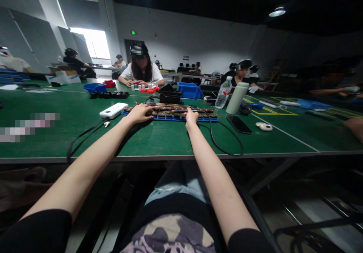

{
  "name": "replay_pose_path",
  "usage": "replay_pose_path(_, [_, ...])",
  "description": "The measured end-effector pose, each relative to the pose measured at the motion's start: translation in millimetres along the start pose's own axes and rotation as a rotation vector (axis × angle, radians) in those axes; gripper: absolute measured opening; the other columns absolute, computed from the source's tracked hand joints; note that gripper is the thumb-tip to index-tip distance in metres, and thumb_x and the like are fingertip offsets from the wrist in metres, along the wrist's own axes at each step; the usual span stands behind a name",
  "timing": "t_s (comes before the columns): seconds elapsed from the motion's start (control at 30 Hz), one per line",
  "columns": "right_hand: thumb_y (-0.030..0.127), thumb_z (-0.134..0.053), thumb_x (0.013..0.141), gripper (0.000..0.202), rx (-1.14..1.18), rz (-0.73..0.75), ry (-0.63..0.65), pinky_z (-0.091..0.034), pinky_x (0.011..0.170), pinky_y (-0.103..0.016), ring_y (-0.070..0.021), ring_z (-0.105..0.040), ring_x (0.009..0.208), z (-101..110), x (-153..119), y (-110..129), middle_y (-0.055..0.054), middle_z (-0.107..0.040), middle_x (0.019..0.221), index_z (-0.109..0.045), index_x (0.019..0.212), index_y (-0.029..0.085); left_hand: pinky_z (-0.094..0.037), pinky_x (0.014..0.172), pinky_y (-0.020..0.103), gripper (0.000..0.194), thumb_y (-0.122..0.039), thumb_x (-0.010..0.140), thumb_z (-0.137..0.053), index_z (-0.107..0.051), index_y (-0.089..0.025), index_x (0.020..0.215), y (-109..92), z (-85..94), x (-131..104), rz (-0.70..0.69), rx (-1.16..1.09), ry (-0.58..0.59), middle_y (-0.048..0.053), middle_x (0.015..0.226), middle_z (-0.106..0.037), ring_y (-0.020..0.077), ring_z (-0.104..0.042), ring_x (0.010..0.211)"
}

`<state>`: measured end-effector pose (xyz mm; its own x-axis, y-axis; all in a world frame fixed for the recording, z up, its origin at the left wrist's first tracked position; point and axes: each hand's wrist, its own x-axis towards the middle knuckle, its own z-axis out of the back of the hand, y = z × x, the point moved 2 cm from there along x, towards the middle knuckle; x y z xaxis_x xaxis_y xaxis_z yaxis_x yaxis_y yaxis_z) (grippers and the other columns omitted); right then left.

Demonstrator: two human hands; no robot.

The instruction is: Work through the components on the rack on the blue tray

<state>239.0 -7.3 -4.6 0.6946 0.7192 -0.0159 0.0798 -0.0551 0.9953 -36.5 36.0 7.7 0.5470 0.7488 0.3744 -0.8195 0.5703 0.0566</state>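
In front of me on the green table lies a long blue rack (167, 119) bearing several thin brown and gold strips (170, 111), laid side by side. My left hand (140, 113) rests over the left end of the strips, fingers outstretched and slightly curved. Against the strips right of the middle is my right hand (192, 117), its fingers folded in. Whatever those fingers may hold is hidden. Just behind the strips stands a black box-like item (170, 95). A dark cable (211, 128) passes over the right part of the rack.
Left of the rack sit a white device (113, 110) and a small white earbud (107, 124). On the right are a water bottle (223, 93), a pale green flask (237, 98), a phone (239, 124) and an earbud case (263, 126). A co-worker (141, 69) handles small parts opposite.
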Motion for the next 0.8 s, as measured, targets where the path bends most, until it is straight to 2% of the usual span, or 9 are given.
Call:
replay_pose_path(0.37, [0.023,-0.066,0.092,0.028,-0.037,0.004,0.006,-0.053,0.070,-0.027,-0.0184,-0.065,0.067,-1.2,1.5,-0.9,0.001,-0.062,0.057,-0.057,0.066,0.025,-0.052,0.100,0.041,0.039,-0.050,0.094,-0.064,-0.078,-0.022,0.117,-1.1,0.3,0.7,0.014,0.005,0.021,0.013,0.124,-0.076,0.0322,-0.068,0.114])
replay_pose_path(0.53, [0.025,-0.064,0.095,0.033,-0.038,-0.014,0.015,-0.055,0.075,-0.028,-0.0187,-0.065,0.070,-0.7,-0.2,0.0,0.000,-0.063,0.060,-0.054,0.064,0.026,-0.053,0.098,0.040,0.036,-0.050,0.094,-0.064,-0.078,-0.024,0.115,0.3,-0.5,1.0,0.004,0.006,0.004,0.011,0.120,-0.076,0.0315,-0.068,0.112])
replay_pose_path(0.8, [0.025,-0.064,0.094,0.030,-0.004,-0.022,0.023,-0.055,0.075,-0.028,-0.0185,-0.064,0.071,-0.3,-0.9,0.1,0.000,-0.061,0.059,-0.054,0.065,0.025,-0.053,0.099,0.043,0.041,-0.049,0.096,-0.062,-0.077,-0.019,0.120,-2.8,1.8,0.0,-0.003,0.021,0.025,0.016,0.124,-0.076,0.0333,-0.068,0.113])
